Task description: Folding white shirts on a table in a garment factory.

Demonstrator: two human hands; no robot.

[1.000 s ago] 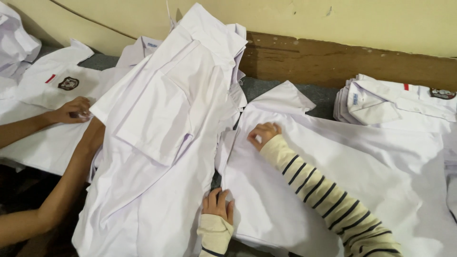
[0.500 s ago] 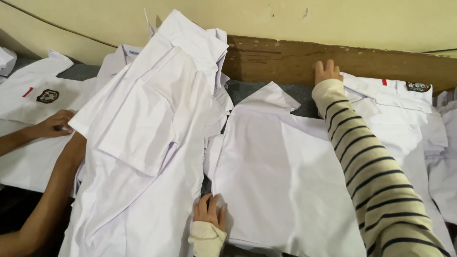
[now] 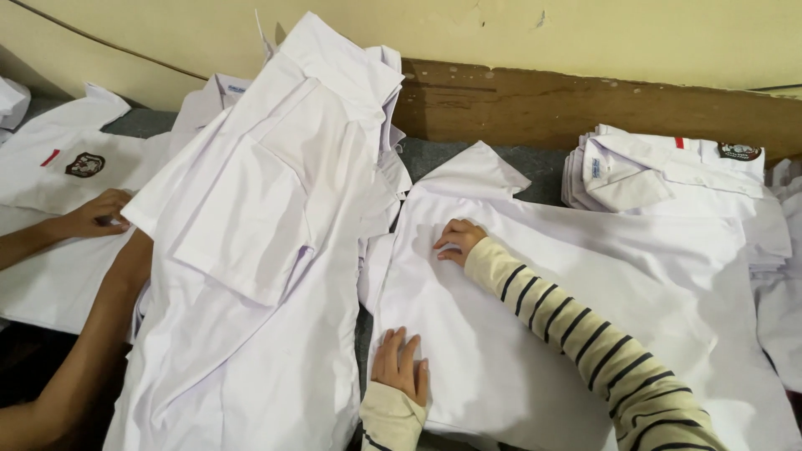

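the left hand (image 3: 401, 365) lies flat, fingers together and spread forward, pressing on the near left edge of a white shirt (image 3: 585, 284) spread face down on the worktop; its grip is open and holds nothing. the right hand (image 3: 458, 240), on a cream sleeve with dark stripes, rests further up the same shirt, just below the collar (image 3: 472, 174), with fingers curled loosely against the cloth; whether it pinches any fabric cannot be told. the shirt lies in front of the person, right of centre, its collar pointing toward the brown wooden board (image 3: 585, 104) along the yellow wall.

just left of the shirt, touching its edge, rises a tall heap of white shirts (image 3: 267, 234), loosely laid one over another. to the far right, near the board, sits a neat stack of folded white shirts (image 3: 668, 167) with a badge and a small red mark on top. at the left, another person's bare arm reaches past the heap, and that hand (image 3: 96, 215) rests on a further white shirt with a dark badge (image 3: 58, 167).
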